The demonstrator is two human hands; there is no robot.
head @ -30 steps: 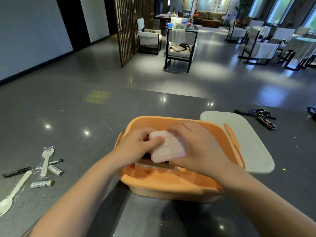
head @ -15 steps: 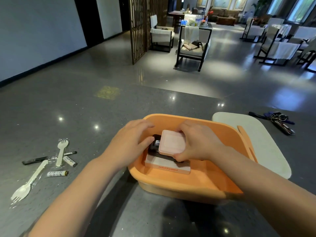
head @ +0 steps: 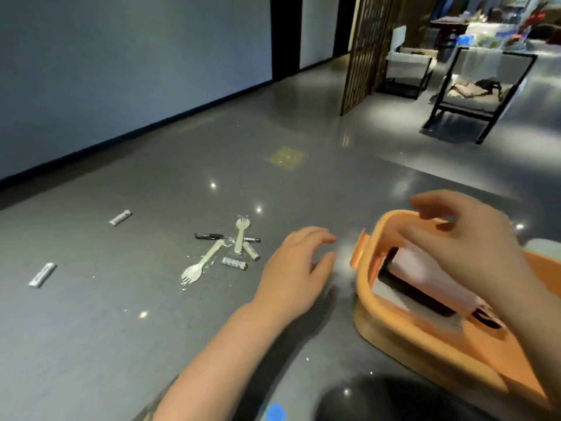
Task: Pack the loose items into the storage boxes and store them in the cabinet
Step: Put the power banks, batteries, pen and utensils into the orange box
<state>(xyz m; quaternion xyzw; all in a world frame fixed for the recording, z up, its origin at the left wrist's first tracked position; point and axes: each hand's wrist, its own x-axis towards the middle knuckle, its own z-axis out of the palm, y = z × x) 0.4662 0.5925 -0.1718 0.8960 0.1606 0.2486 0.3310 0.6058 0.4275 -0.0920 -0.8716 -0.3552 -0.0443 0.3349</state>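
The orange storage box point(head: 394, 326) sits at the right of the grey table, with a pale pink case point(head: 425, 278) lying in it on top of dark and white items. My right hand point(head: 464, 238) hovers over the box with relaxed fingers and holds nothing. My left hand point(head: 294, 268) is outside the box, to its left, low over the table with its fingers spread. Beyond it lie two white plastic forks point(head: 239, 235), a black pen point(head: 212, 236) and two batteries point(head: 235, 263).
Two more batteries point(head: 120, 217) point(head: 42, 274) lie farther left on the grey table point(head: 121, 329). A blue sticker point(head: 276, 412) marks the near edge. Chairs point(head: 473, 95) and a wooden screen point(head: 361, 53) stand on the floor beyond.
Both hands let go of the pink case, which now lies in the box. My left hand moved out of the box to the left; the view swung left.
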